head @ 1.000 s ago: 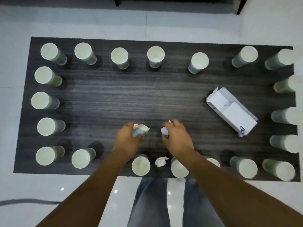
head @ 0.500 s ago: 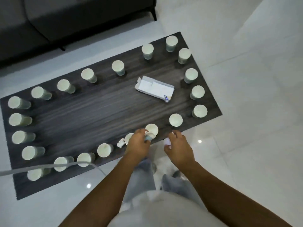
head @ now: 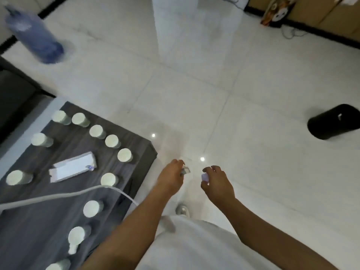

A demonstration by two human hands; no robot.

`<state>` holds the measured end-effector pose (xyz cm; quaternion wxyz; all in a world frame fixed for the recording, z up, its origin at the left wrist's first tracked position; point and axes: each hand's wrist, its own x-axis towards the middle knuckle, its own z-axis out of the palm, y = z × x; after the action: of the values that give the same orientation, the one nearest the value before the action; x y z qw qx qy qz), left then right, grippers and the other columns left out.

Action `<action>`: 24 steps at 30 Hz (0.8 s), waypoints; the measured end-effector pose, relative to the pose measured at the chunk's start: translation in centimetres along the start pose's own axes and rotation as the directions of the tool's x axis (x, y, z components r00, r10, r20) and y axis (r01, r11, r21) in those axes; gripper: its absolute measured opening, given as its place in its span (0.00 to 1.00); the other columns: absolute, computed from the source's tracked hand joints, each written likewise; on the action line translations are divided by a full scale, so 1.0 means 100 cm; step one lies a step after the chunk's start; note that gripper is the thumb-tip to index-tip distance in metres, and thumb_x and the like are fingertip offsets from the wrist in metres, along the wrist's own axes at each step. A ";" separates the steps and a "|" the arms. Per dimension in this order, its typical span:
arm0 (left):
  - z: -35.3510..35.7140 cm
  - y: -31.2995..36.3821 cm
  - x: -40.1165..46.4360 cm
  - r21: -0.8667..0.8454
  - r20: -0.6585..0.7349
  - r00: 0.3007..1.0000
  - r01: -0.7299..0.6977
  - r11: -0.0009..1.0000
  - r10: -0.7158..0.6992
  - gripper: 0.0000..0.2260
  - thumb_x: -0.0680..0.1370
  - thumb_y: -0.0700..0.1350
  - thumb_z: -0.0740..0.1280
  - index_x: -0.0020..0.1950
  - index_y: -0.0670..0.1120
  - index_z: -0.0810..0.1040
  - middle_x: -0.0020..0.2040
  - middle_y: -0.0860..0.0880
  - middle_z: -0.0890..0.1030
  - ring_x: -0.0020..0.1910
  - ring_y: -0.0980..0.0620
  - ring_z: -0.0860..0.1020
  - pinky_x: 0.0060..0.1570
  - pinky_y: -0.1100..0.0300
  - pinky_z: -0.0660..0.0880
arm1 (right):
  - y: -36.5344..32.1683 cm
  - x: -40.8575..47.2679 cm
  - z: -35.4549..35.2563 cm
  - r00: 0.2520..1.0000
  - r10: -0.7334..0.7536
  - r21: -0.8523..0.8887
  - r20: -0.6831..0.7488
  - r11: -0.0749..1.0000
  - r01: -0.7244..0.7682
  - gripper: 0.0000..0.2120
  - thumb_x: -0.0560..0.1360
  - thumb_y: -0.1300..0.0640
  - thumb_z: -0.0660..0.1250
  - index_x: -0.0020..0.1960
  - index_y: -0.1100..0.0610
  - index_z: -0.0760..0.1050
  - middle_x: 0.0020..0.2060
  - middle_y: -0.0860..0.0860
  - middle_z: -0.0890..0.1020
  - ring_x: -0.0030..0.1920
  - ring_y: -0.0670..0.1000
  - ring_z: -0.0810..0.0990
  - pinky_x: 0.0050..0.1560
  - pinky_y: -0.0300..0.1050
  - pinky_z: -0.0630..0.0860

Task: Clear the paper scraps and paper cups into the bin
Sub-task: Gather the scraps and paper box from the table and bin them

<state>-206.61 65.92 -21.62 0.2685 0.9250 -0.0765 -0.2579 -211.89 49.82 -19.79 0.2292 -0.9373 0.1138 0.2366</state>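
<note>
2 hands over glossy tile: left hand pinches crumpled scrap; right hand grips small wad.

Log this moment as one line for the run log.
left hand: holds paper scrap | right hand: holds paper scrap | bin: ahead, right

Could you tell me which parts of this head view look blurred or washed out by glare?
In the head view, the blue bottle at top left is smeared by motion blur; the paper cups look soft-edged; two bright glare spots sit on the glossy floor near the hands; the black bin is comparatively sharp.
</note>
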 end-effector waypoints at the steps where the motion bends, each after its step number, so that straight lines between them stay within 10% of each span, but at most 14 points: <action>1: 0.002 0.017 0.013 0.055 0.028 0.998 -0.054 0.997 0.052 0.11 0.78 0.38 0.61 0.59 0.42 0.73 0.56 0.44 0.76 0.53 0.45 0.76 0.52 0.57 0.72 | 0.014 0.000 -0.009 0.999 0.044 0.027 -0.020 0.999 -0.043 0.17 0.77 0.55 0.61 0.66 0.53 0.70 0.64 0.52 0.70 0.61 0.53 0.71 0.51 0.45 0.75; 9: 0.008 0.132 0.127 0.373 0.364 0.846 -0.515 0.771 0.389 0.12 0.76 0.36 0.59 0.59 0.43 0.72 0.54 0.45 0.73 0.52 0.47 0.74 0.51 0.54 0.74 | 0.103 0.037 -0.072 0.942 0.313 0.194 -0.122 0.938 -0.287 0.17 0.77 0.55 0.61 0.66 0.52 0.70 0.64 0.51 0.70 0.61 0.53 0.71 0.49 0.44 0.76; 24: 0.006 0.335 0.335 0.389 0.560 0.644 -0.760 0.521 0.521 0.14 0.76 0.34 0.58 0.60 0.45 0.72 0.56 0.47 0.73 0.54 0.48 0.74 0.47 0.57 0.74 | 0.215 0.174 -0.231 0.803 0.568 0.469 -0.179 0.767 -0.438 0.19 0.75 0.56 0.62 0.66 0.52 0.71 0.63 0.50 0.71 0.60 0.53 0.72 0.54 0.45 0.76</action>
<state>-178.35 27.96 -18.68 0.0214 0.7932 -0.5449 -0.2710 -194.78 18.13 -18.38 0.3243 -0.8274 0.4449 0.1107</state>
